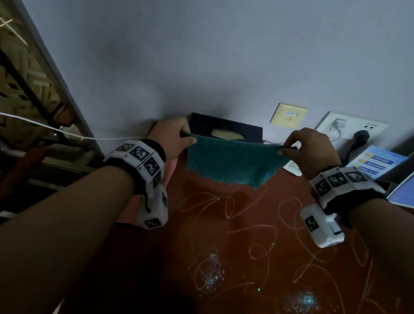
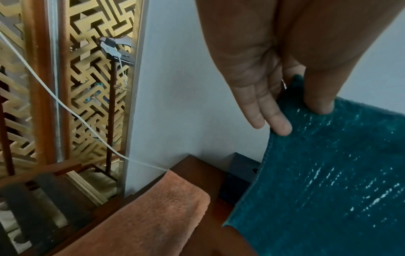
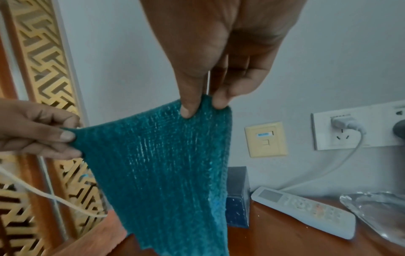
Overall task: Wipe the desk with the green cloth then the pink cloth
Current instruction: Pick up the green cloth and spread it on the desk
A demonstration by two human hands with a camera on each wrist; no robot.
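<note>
The green cloth hangs spread in the air above the far part of the reddish-brown desk. My left hand pinches its top left corner and my right hand pinches its top right corner. Seen from the wrists, the green cloth is held between thumb and fingers of the left hand and the right hand. The pink cloth lies folded on the desk's left edge, below my left wrist. White scribbles and glittery specks mark the desk top.
A dark tissue box stands against the wall behind the cloth. A white remote lies to its right, with leaflets and a plastic bag beyond. Wall sockets hold plugs. A white cable runs left to the lattice screen.
</note>
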